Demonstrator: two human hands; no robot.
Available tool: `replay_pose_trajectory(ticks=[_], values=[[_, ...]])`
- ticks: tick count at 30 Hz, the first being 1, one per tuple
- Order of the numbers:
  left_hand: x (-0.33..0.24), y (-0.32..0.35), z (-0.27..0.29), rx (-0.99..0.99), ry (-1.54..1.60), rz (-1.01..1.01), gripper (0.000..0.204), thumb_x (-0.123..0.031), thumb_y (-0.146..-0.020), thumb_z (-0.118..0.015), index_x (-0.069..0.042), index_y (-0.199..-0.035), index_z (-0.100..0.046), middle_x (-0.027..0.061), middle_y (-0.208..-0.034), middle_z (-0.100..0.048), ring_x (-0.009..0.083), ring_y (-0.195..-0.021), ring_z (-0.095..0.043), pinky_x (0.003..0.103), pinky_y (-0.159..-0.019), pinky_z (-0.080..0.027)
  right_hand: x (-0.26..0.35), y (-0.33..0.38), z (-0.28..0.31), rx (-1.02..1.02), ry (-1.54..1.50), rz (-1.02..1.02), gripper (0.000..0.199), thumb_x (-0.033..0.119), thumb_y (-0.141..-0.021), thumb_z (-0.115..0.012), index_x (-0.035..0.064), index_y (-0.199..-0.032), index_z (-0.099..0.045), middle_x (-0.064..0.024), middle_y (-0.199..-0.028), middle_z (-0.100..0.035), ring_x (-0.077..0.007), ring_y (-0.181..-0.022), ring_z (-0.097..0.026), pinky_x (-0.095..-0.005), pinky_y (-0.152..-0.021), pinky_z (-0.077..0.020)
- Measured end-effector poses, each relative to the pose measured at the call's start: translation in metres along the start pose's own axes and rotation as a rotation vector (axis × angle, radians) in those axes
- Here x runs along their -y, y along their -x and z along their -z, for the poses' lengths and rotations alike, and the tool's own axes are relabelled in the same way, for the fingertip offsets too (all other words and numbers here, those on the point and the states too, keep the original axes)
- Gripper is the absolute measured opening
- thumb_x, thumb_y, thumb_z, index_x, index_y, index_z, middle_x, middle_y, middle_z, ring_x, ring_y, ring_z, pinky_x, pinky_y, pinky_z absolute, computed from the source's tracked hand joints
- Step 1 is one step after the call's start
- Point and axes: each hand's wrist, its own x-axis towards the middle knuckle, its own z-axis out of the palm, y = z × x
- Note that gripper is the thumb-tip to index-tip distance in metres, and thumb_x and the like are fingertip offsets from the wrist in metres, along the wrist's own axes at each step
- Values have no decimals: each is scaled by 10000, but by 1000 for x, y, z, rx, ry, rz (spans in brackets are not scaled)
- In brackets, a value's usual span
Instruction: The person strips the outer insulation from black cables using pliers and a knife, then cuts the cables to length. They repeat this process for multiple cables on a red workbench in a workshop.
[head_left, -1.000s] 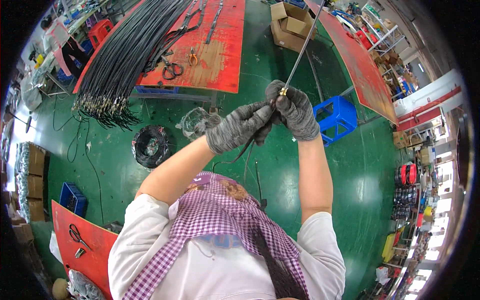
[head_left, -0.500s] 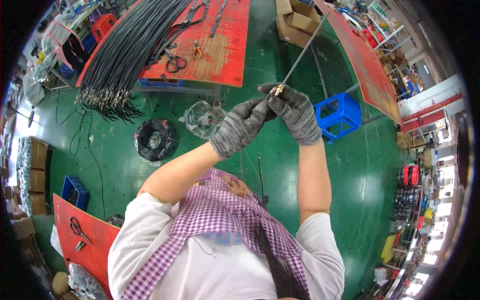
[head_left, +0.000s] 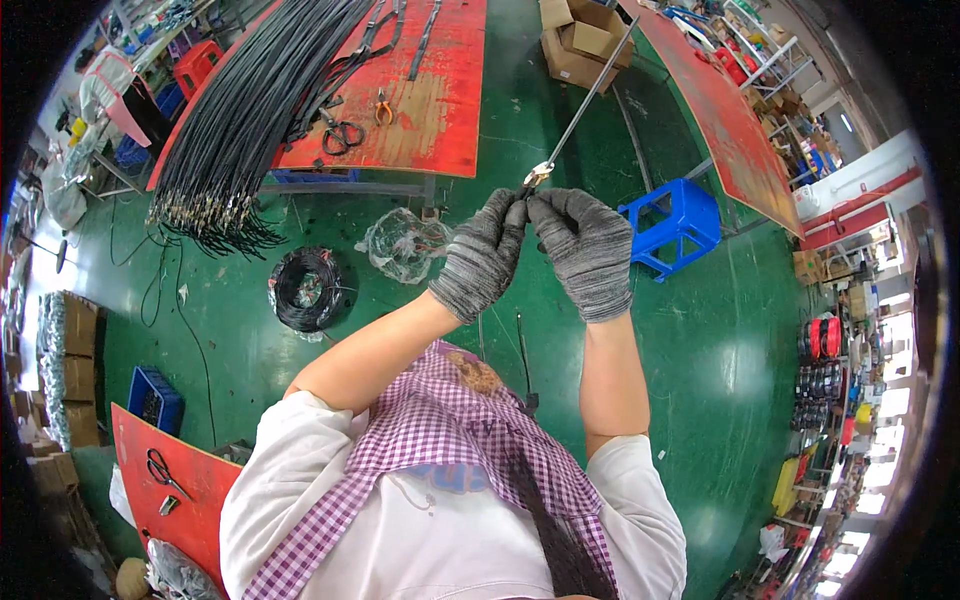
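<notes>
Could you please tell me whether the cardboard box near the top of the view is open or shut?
The cardboard box is open: its flaps stand apart rather than lying closed across the top.

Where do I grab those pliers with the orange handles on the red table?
I'd pinch the orange handles, coming from the table's near edge. The pliers lie with their handles toward that side and jaws pointing away. Stay right of the black-handled scissors lying beside them.
</notes>
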Motion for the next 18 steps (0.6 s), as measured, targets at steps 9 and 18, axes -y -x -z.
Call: replay_pose_trajectory(ticks=[9,18], values=[[-3,-4,-12,143,-175,69,196,-113,-819,-435,-24,-990,-467,124,-767,-541,215,-667,-523,296,-581,-411,6,-4,10,20,178,-151,160,182,-683,-588,23,-702,-583,-119,-607,-565,-229,-544,-560,-300,-518,-434],[15,-5,-18,284,416,380,204,-154,-827,-443,-52,-1003,-467,-28,-683,-467,68,-574,-418,201,-504,-365,-13,-5,4,-160,110,-10,113,107,-668,-609,5,-689,-568,-78,-557,-550,-115,-476,-510,-242,-463,-407]])
